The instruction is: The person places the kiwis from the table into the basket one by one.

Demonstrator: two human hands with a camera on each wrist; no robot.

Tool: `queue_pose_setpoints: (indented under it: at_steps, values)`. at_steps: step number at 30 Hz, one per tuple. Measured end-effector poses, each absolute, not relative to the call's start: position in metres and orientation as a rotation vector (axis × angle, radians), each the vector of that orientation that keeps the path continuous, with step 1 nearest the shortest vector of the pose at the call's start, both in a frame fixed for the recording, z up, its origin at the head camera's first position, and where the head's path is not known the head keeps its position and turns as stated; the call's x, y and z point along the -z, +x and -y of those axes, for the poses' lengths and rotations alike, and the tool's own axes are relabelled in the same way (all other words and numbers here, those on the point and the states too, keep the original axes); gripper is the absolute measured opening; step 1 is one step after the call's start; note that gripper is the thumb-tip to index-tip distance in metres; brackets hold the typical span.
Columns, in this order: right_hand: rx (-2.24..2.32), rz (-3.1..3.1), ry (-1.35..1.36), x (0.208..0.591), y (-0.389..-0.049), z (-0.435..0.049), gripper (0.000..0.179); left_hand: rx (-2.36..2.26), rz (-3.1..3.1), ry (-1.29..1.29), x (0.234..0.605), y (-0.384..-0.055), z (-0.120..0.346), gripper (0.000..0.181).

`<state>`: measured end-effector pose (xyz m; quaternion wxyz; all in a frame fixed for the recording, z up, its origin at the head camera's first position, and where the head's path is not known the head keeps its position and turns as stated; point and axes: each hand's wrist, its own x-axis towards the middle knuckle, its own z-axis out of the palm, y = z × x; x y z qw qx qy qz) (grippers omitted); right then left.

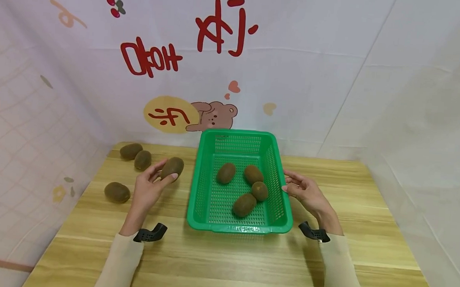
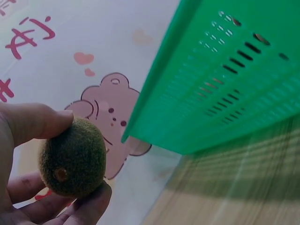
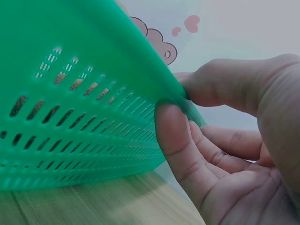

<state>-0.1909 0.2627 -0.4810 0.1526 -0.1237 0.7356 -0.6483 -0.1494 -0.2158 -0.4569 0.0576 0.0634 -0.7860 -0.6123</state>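
Note:
Between thumb and fingers, my left hand holds a brown kiwi above the table, left of a green plastic basket. The left wrist view shows the same kiwi with the thumb on top and fingers beneath. My right hand pinches the basket's right rim, thumb on one side and fingers on the other, as the right wrist view shows at the rim. Inside the basket lie several kiwis, one kiwi apart on the left and a cluster on the right.
Left of the basket, two kiwis lie near the back edge of the wooden table, and another kiwi lies closer, beside my left wrist. A printed white cloth hangs behind the table, with pale cloth at both sides.

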Motion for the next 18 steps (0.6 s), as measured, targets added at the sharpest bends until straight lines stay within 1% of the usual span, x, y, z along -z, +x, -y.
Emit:
queue_pose_setpoints:
  at_steps: [18]
  values:
    - [1.879,-2.075,-0.345,0.481,-0.191,-0.262,0.068,1.854,2.388,-0.028,0.426,-0.151,0.194,0.06]
